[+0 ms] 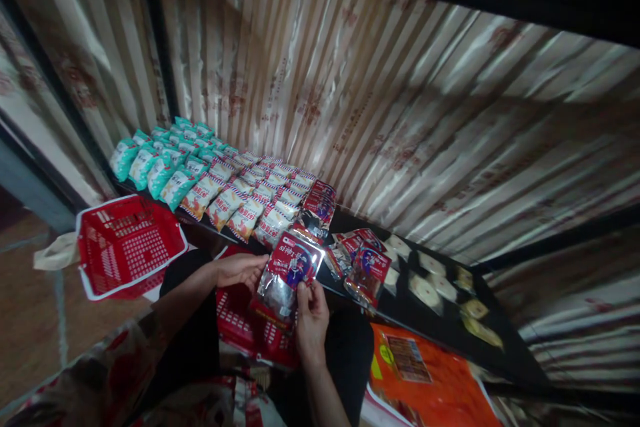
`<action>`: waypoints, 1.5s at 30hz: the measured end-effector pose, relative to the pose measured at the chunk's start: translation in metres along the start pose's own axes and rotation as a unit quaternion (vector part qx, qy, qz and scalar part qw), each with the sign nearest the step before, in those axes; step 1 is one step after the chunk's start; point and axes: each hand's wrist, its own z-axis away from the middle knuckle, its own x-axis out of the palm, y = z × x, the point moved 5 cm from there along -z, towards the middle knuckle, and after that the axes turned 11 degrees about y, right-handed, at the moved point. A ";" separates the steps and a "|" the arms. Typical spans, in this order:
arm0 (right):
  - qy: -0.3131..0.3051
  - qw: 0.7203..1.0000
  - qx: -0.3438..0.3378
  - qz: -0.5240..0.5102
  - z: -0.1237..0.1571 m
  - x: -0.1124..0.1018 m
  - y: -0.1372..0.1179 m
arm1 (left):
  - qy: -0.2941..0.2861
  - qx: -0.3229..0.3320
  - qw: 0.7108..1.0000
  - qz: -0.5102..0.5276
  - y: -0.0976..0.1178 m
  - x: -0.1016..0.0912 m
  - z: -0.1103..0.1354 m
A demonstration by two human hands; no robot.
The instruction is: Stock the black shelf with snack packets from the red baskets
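Right fingers [303, 297] gripped the right edge of a red pack [295, 267], thumb on its front. Left fingers [254, 263] held its left edge; their far side was hidden. Pack was up off the table [415, 317], in front of its near edge, over a basket [233, 317] between the knees.

Progress, my read: teal packs [177, 187] and white packs [273, 223] looked done, in neat rows at the left end. Loose red packs [367, 273] looked partly sorted: one group beside the white packs, another lying askew further right. Held one wasn't down yet. Pale packs [425, 290] and yellow packs [483, 330] lay spread at the right end, looser, so probably unfinished there. Couldn't tell how many were left in the basket.

Pack looks: flat, glossy, tilted. Red upper part, white lettering, blue-purple figure, glare on the top right corner. Lower part silvery, dark contents maybe showing through; darker red strip along the bottom. No damage visible; small print unreadable.
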 end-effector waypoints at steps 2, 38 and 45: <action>0.022 1.000 -0.002 0.007 -0.008 -0.004 -0.009 | 0.001 0.020 1.000 -0.021 0.003 0.011 -0.001; 0.082 0.910 -0.210 0.348 -0.161 0.013 -0.047 | 0.354 0.086 0.931 0.011 0.044 0.050 -0.066; 0.100 0.839 -0.284 0.452 -0.155 0.022 -0.058 | 0.363 0.076 0.928 0.036 0.036 0.047 -0.072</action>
